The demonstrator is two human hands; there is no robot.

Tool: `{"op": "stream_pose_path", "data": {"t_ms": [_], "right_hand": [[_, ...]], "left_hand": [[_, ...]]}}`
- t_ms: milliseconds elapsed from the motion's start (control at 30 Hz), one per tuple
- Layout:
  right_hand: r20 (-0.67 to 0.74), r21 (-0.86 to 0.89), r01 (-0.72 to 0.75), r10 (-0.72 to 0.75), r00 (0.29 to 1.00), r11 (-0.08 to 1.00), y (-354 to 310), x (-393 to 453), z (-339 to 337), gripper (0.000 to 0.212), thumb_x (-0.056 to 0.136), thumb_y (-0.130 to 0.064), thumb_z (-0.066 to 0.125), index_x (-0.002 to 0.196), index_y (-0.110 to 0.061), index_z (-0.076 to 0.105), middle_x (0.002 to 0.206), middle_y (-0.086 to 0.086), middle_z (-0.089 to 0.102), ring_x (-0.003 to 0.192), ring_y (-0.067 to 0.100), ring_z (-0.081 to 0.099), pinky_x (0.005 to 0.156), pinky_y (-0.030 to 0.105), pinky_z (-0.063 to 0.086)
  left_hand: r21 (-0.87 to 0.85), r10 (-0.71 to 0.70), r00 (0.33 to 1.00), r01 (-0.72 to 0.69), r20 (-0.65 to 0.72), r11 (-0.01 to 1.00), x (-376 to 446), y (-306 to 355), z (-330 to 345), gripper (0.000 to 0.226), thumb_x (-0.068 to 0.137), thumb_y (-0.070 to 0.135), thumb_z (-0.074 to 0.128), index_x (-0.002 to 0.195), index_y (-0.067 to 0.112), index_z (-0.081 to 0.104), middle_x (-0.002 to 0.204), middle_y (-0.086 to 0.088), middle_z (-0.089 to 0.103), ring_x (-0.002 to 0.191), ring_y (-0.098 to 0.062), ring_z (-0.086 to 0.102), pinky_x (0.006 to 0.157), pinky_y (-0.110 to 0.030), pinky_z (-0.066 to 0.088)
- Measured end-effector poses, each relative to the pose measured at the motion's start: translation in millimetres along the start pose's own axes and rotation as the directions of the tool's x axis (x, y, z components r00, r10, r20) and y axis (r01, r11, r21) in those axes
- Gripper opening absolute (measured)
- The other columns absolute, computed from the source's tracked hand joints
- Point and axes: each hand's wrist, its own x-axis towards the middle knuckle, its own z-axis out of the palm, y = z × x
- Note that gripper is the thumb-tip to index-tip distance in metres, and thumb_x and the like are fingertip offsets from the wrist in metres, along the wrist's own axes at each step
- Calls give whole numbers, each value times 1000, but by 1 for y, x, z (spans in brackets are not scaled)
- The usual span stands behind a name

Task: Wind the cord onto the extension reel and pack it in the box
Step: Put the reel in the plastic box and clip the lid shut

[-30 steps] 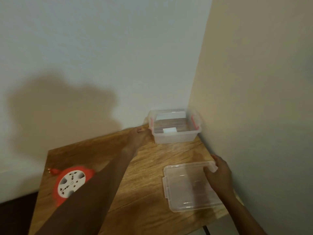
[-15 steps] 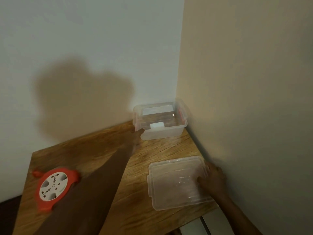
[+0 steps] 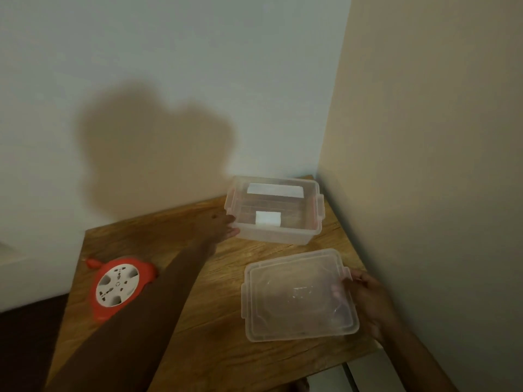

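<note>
The red extension reel (image 3: 119, 287), with its white socket face up, lies flat at the table's left, and my left forearm passes beside it. I see no loose cord. The clear plastic box (image 3: 277, 236) with red latches stands open in the back right corner. My left hand (image 3: 223, 224) holds its front left corner, fingertips on the rim and wall. The clear lid (image 3: 297, 295) lies on the table in front of the box. My right hand (image 3: 365, 290) grips the lid's right edge, with fingers showing through the plastic from below.
The wooden table (image 3: 215, 321) is boxed in by a white wall behind and a beige wall on the right. Two white labels sit on the box walls. The table's front edge runs just below the lid, with a pale floor strip beyond it.
My right hand has shifted from lying on the lid to gripping its right edge with fingers underneath. The left hand stays at the box's corner. The view has swung slightly.
</note>
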Motion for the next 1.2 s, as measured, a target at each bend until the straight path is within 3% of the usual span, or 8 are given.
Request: {"op": "stream_pose_path", "data": {"t_ms": [133, 433, 567, 700, 900, 1033, 1133, 1200], "right_hand": [[97, 28, -19, 16, 995, 999, -3, -4, 41, 24, 86, -18, 70, 108, -8, 70, 97, 13, 75, 85, 35, 73, 70, 52, 60], [231, 34, -207, 194, 953, 978, 30, -9, 140, 26, 83, -5, 69, 109, -2, 70, 104, 22, 72, 97, 43, 68, 84, 63, 53], [267, 35, -261, 242, 933, 965, 47, -10, 160, 28, 82, -6, 70, 109, -2, 71, 105, 23, 71, 98, 45, 67, 83, 64, 53], [233, 75, -280, 256, 938, 957, 61, -4, 167, 33, 76, -7, 71, 109, -3, 71, 106, 21, 72, 100, 44, 66, 82, 64, 53], [124, 28, -232, 226, 966, 972, 74, 10, 163, 18, 87, -2, 66, 102, -5, 74, 99, 17, 74, 90, 37, 71, 70, 49, 59], [88, -49, -144, 148, 985, 988, 77, 7, 157, 15, 90, -8, 65, 102, -9, 75, 95, 12, 75, 89, 34, 72, 75, 54, 59], [49, -151, -39, 47, 998, 988, 78, 3, 156, 14, 91, -12, 65, 101, -13, 74, 92, 6, 76, 88, 29, 71, 75, 52, 60], [16, -225, 36, -34, 999, 974, 79, 1, 157, 14, 91, -11, 64, 99, -16, 75, 90, 2, 75, 86, 24, 70, 73, 47, 61]], "left_hand": [[-16, -57, 997, 56, -49, 998, -10, -8, -66, 17, 94, 6, 75, 107, 0, 65, 112, -23, 74, 74, -26, 82, 56, -27, 64], [-228, -147, 983, 119, -110, 966, -47, -45, -166, 32, 99, 12, 71, 128, 1, 62, 107, -14, 75, 89, -23, 80, 77, -33, 67], [-189, -97, 977, 60, -192, 980, -51, -58, -181, 38, 102, 14, 69, 136, -2, 61, 116, -15, 75, 74, -14, 79, 63, -25, 63], [-214, -119, 973, 76, -196, 974, -52, -64, -191, 38, 99, 17, 73, 132, 1, 64, 122, -16, 76, 90, -24, 79, 63, -25, 65], [-221, -85, 979, 42, -187, 974, -44, -68, -191, 38, 98, 8, 72, 134, 0, 61, 127, -22, 72, 102, -30, 78, 75, -30, 67], [-202, -37, 984, 1, -174, 979, -37, -66, -189, 36, 98, -2, 69, 133, -6, 59, 136, -27, 65, 116, -37, 72, 80, -33, 67], [-177, -30, 988, 2, -154, 984, -35, -65, -190, 39, 97, 3, 71, 134, -3, 60, 134, -24, 66, 110, -33, 74, 97, -43, 63], [-202, -41, 990, 13, -137, 979, -35, -63, -190, 40, 98, 6, 72, 134, -4, 59, 129, -23, 68, 104, -30, 77, 94, -40, 64]]}}
